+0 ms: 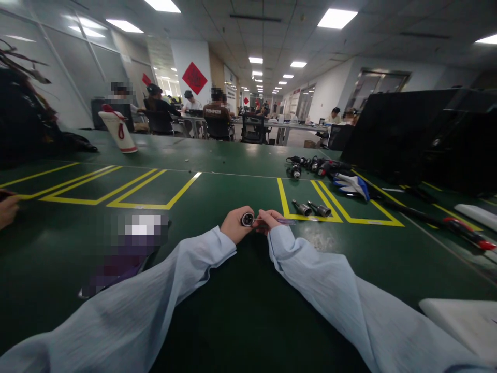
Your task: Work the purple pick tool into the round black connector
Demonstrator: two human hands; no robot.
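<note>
My left hand (234, 226) is closed around a small round metal part (247, 219), its dark open end turned towards me. My right hand (269, 219) pinches a slim screwdriver (286, 221) with a see-through purplish handle. The screwdriver's thin shaft points left to the mouth of the round part; whether its tip touches inside is too small to tell. Just right of my right hand, two metal socket-like pieces with narrow stems (303, 208) lie inside a yellow taped outline (285, 199) on the green table (233, 160).
Dark corded parts (297, 171) and a white-and-blue glove (351, 185) lie at the right, near black cases (419, 140). A red-and-black tool (468, 233) is further right. Left are a purple blurred item (128, 254), a paper cup (119, 132) and another person's hand (8, 208).
</note>
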